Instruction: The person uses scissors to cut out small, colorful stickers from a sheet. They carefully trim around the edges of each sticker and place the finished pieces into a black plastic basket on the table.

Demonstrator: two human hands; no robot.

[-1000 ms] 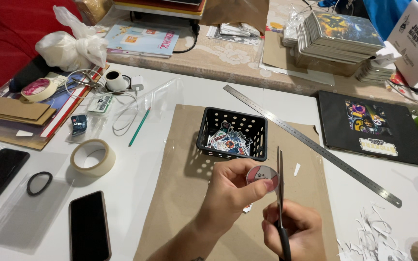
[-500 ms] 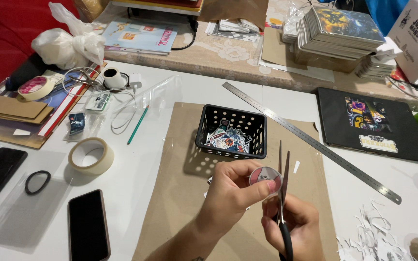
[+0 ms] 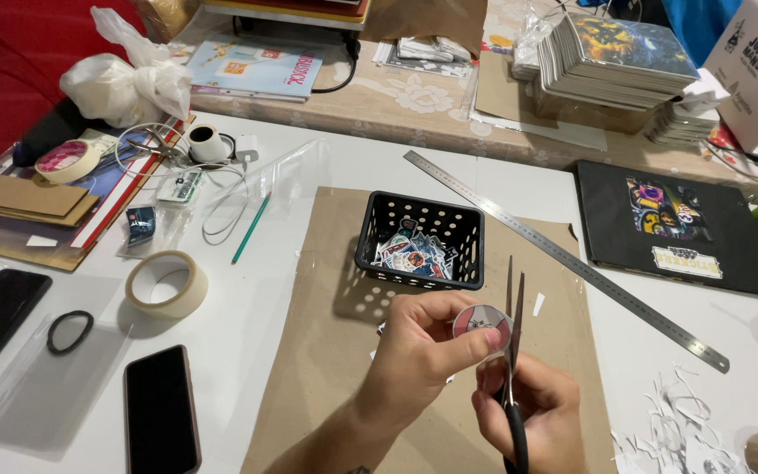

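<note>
You are trimming around a small round sticker (image 3: 481, 326), and by the look of it the cut is partway along its right edge. Your left hand (image 3: 421, 347) is pinching the sticker between thumb and fingertips, holding it up just above the brown cardboard sheet (image 3: 326, 290). Your right hand (image 3: 530, 408) is closed around the black handles of the scissors (image 3: 512, 325), whose blades are pointing away from you and standing nearly shut against the sticker's edge.

Just beyond your hands, the black perforated basket (image 3: 421, 239) is holding a pile of finished stickers, and the long steel ruler (image 3: 563, 254) is lying diagonally past it. White paper trimmings (image 3: 673, 421) are lying scattered on the table to your right.

The next move, as I judge it, is calling for a slight turn of the sticker with your left fingers so the blades follow the curve, keeping the thumb clear of the blades.
</note>
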